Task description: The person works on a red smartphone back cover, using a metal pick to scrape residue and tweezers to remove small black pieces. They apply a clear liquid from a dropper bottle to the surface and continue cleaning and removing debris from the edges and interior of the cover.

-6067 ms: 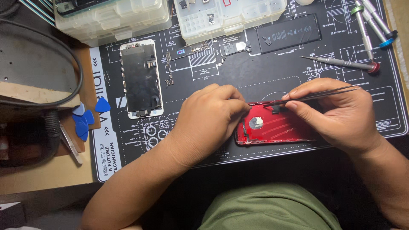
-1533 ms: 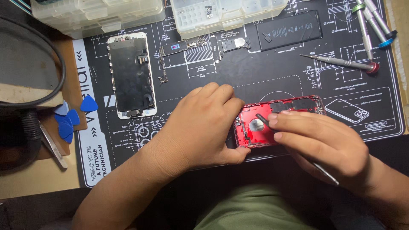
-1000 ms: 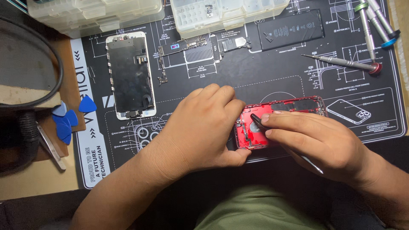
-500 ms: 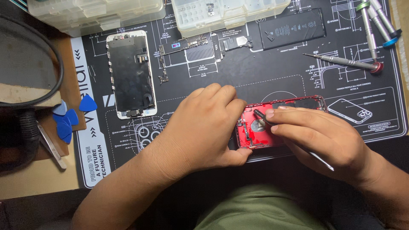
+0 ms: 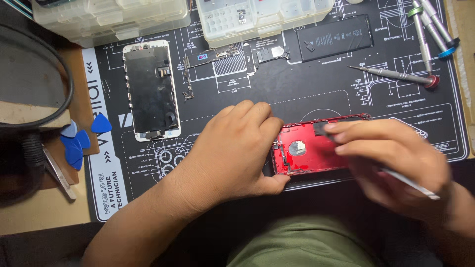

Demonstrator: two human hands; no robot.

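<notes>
A red phone housing (image 5: 309, 151) lies open on the black repair mat (image 5: 316, 94), near its front edge. My left hand (image 5: 232, 148) grips the housing's left end, thumb under the near edge. Over the housing's right half my right hand (image 5: 391, 158) is blurred; it holds a thin metal tool (image 5: 410, 180) whose shaft sticks out past the wrist. The tool's tip is hidden under the fingers, near a dark part at the housing's top edge. A round silver piece (image 5: 297, 147) shows inside the housing.
A detached phone screen (image 5: 150, 90) lies on the mat at left, a circuit board (image 5: 217, 57) and black battery (image 5: 335, 38) farther back. Clear parts boxes (image 5: 257, 17) stand at the far edge. Screwdrivers (image 5: 396, 74) lie at right, blue picks (image 5: 79, 141) at left.
My right hand has slid rightwards along the housing, away from the round silver piece, and is in motion. My left hand has kept its hold on the housing's left end.
</notes>
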